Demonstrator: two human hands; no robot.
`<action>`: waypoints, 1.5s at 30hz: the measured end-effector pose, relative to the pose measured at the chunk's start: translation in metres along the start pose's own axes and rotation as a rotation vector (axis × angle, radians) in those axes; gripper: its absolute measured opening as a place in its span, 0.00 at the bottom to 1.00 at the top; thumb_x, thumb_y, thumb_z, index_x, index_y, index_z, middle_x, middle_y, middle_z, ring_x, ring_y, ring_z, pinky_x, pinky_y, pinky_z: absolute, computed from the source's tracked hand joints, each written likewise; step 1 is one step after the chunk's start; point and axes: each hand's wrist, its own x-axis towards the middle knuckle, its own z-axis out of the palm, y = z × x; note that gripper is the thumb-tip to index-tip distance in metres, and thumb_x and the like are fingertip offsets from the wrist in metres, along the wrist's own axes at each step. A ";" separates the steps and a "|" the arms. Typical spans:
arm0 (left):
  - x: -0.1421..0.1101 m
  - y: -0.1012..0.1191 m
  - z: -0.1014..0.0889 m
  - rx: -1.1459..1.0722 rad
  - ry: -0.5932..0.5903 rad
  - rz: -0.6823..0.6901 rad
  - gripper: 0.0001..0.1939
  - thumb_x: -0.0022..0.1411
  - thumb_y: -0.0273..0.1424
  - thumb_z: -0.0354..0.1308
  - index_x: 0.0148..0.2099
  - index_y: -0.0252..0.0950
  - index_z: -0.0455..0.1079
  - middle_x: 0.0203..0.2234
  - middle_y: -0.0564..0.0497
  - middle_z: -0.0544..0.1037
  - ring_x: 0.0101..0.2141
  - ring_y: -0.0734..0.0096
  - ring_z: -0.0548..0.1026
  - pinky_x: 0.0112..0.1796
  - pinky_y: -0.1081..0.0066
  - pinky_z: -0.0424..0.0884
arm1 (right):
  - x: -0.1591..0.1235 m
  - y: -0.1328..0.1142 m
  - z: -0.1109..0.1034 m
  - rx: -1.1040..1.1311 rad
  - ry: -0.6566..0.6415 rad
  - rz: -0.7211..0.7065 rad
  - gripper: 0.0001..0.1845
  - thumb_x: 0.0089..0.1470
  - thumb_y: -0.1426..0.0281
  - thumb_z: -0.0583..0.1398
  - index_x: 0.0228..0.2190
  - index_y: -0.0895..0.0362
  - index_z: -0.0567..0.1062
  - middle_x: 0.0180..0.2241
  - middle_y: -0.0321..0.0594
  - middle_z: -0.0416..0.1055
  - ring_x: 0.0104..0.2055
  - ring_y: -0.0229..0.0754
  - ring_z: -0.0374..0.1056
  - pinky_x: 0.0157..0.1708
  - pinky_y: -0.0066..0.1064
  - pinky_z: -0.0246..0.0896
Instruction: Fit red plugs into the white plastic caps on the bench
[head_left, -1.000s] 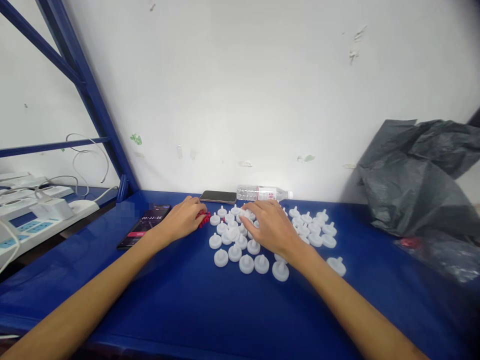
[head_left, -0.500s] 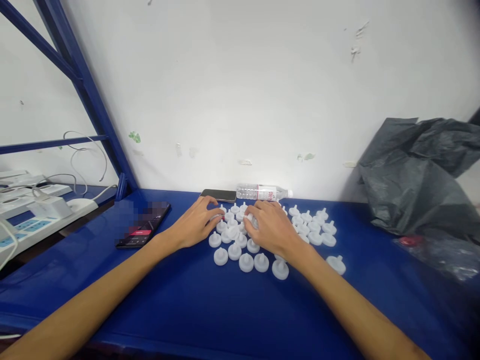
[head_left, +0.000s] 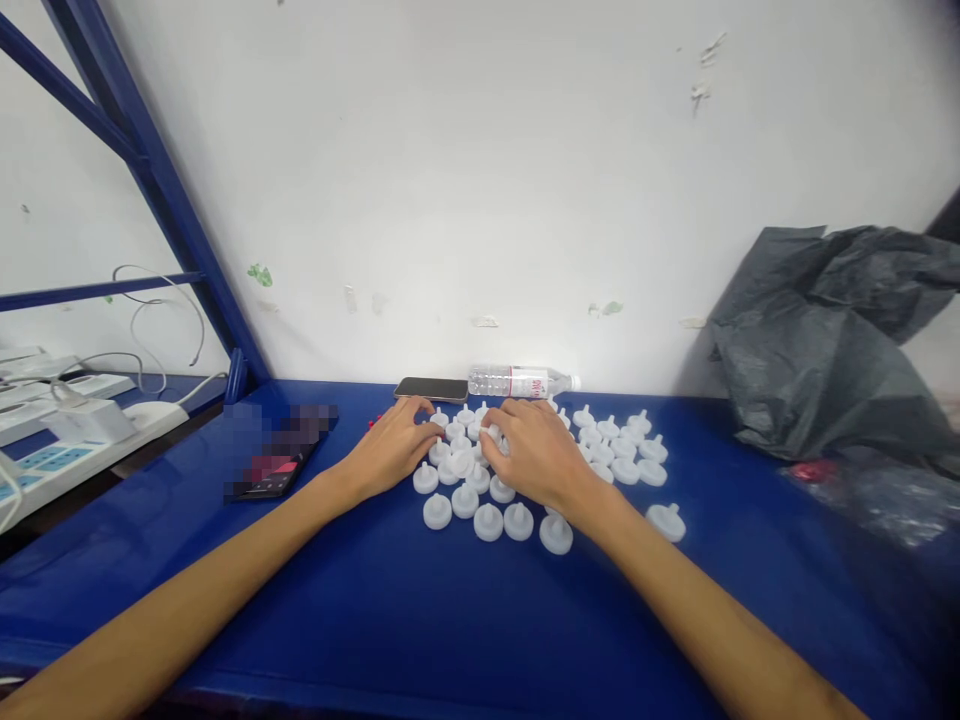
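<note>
- Roughly at the centre of the blue bench (head_left: 390, 610) spread the white caps (head_left: 462, 463), most standing stem up; take them as the clock's middle, with twelve at the wall (head_left: 480, 180).
- At nine o'clock the left hand (head_left: 391, 445) reaches the caps' edge, thumb and forefinger nearly meeting; whether they pinch anything cannot be told.
- Over the middle, the right hand (head_left: 532, 450) has its fingers curled inward and appears to grip one white cap (head_left: 491, 434), partly hidden by the fingers.
- Small red pieces (head_left: 374, 422) peek out at ten o'clock, behind the left hand, which hides the rest.
- As for progress, handling looks under way: one cap seems to be in hand, while dozens lie loose. Which of these are finished cannot be told, nor how many red pieces remain.
- One lone cap (head_left: 666, 522) sits apart, between three and four o'clock.
- Near eleven lies a dark phone (head_left: 431, 388); at twelve, a clear bottle (head_left: 525, 381) on its side.
</note>
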 end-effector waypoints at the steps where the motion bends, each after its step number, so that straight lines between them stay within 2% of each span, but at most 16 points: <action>1: 0.000 -0.001 0.000 -0.004 0.002 0.003 0.15 0.88 0.29 0.63 0.58 0.44 0.94 0.66 0.37 0.84 0.64 0.43 0.85 0.65 0.46 0.87 | 0.000 0.000 0.000 0.001 0.000 -0.001 0.13 0.80 0.72 0.66 0.52 0.55 0.94 0.48 0.46 0.93 0.55 0.54 0.89 0.61 0.41 0.73; 5: 0.002 -0.003 0.001 -0.007 0.004 0.033 0.11 0.85 0.28 0.67 0.54 0.43 0.93 0.65 0.38 0.85 0.62 0.43 0.85 0.62 0.47 0.88 | -0.001 -0.001 0.002 0.001 -0.004 -0.001 0.14 0.81 0.73 0.65 0.52 0.55 0.94 0.48 0.46 0.94 0.54 0.54 0.89 0.60 0.42 0.73; 9: 0.005 0.004 -0.003 0.018 0.025 0.042 0.11 0.86 0.27 0.66 0.54 0.43 0.92 0.62 0.39 0.86 0.60 0.46 0.85 0.60 0.52 0.87 | 0.000 -0.002 0.000 -0.001 -0.014 -0.003 0.15 0.82 0.73 0.64 0.53 0.56 0.94 0.47 0.46 0.94 0.52 0.53 0.89 0.61 0.43 0.73; 13: 0.008 0.009 -0.017 0.000 0.137 0.028 0.12 0.90 0.30 0.64 0.56 0.43 0.92 0.59 0.40 0.88 0.57 0.50 0.86 0.62 0.54 0.86 | 0.001 -0.002 -0.001 -0.007 -0.022 0.010 0.15 0.82 0.73 0.64 0.54 0.57 0.94 0.46 0.47 0.93 0.52 0.54 0.89 0.60 0.43 0.73; 17: 0.008 -0.004 -0.035 0.001 0.225 -0.055 0.12 0.91 0.34 0.64 0.56 0.42 0.91 0.56 0.40 0.88 0.56 0.48 0.86 0.63 0.51 0.86 | 0.001 -0.002 -0.001 -0.001 -0.022 0.013 0.16 0.83 0.72 0.63 0.53 0.58 0.94 0.47 0.48 0.93 0.52 0.55 0.89 0.61 0.44 0.73; 22: 0.003 -0.022 -0.051 0.046 0.127 -0.165 0.09 0.90 0.33 0.65 0.53 0.40 0.87 0.52 0.41 0.90 0.56 0.46 0.83 0.58 0.53 0.86 | -0.001 -0.002 0.000 0.017 -0.012 0.006 0.15 0.83 0.73 0.63 0.53 0.57 0.93 0.45 0.46 0.93 0.50 0.53 0.89 0.60 0.43 0.73; 27: 0.004 -0.021 -0.054 0.113 -0.102 -0.278 0.10 0.86 0.29 0.64 0.50 0.39 0.87 0.53 0.38 0.92 0.58 0.43 0.84 0.58 0.52 0.85 | -0.002 -0.001 0.000 0.047 0.024 0.003 0.16 0.83 0.72 0.63 0.60 0.57 0.90 0.41 0.42 0.92 0.49 0.53 0.89 0.62 0.44 0.73; 29: 0.005 -0.020 -0.053 0.113 -0.150 -0.304 0.11 0.85 0.29 0.64 0.48 0.40 0.88 0.53 0.39 0.92 0.59 0.42 0.85 0.58 0.52 0.85 | -0.001 -0.001 0.001 0.058 0.032 -0.001 0.16 0.84 0.71 0.63 0.60 0.56 0.90 0.40 0.41 0.92 0.48 0.53 0.89 0.63 0.44 0.74; 35: 0.007 -0.017 -0.052 0.107 -0.153 -0.324 0.17 0.88 0.35 0.59 0.49 0.40 0.89 0.53 0.38 0.93 0.60 0.40 0.86 0.60 0.51 0.84 | 0.001 0.003 0.003 0.067 0.055 -0.024 0.15 0.85 0.69 0.63 0.52 0.56 0.91 0.38 0.42 0.93 0.45 0.54 0.89 0.62 0.45 0.73; 40: 0.009 -0.016 -0.053 0.080 -0.117 -0.299 0.29 0.94 0.41 0.47 0.45 0.40 0.86 0.45 0.38 0.91 0.53 0.42 0.86 0.64 0.46 0.80 | 0.000 0.006 0.007 0.066 0.083 -0.065 0.21 0.88 0.66 0.60 0.42 0.54 0.89 0.37 0.41 0.93 0.40 0.51 0.87 0.60 0.44 0.71; 45: 0.009 -0.016 -0.052 0.000 -0.047 -0.304 0.32 0.94 0.46 0.44 0.46 0.41 0.85 0.46 0.38 0.92 0.52 0.43 0.86 0.64 0.45 0.80 | -0.001 0.013 0.010 0.058 0.149 -0.074 0.27 0.90 0.62 0.58 0.34 0.52 0.85 0.32 0.40 0.89 0.38 0.50 0.82 0.59 0.44 0.68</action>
